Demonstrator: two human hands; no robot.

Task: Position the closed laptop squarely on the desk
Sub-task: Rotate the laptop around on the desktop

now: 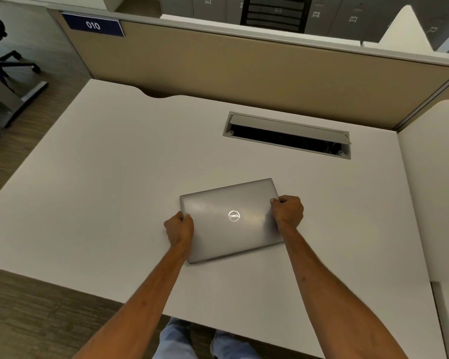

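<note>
A closed silver laptop (pixel 231 218) with a round logo on its lid lies flat on the white desk (pixel 101 193), a little in front of the middle. Its edges are turned slightly counter-clockwise against the desk's front edge. My left hand (pixel 179 228) grips the laptop's left side, thumb on the lid. My right hand (pixel 287 211) grips the right side the same way. Both forearms reach in from the bottom of the view.
An open cable hatch (pixel 287 134) with a raised flap is set into the desk behind the laptop. A beige partition (pixel 244 68) with a blue "010" sign (pixel 92 25) runs along the back. An office chair base (pixel 8 60) stands on the floor at left.
</note>
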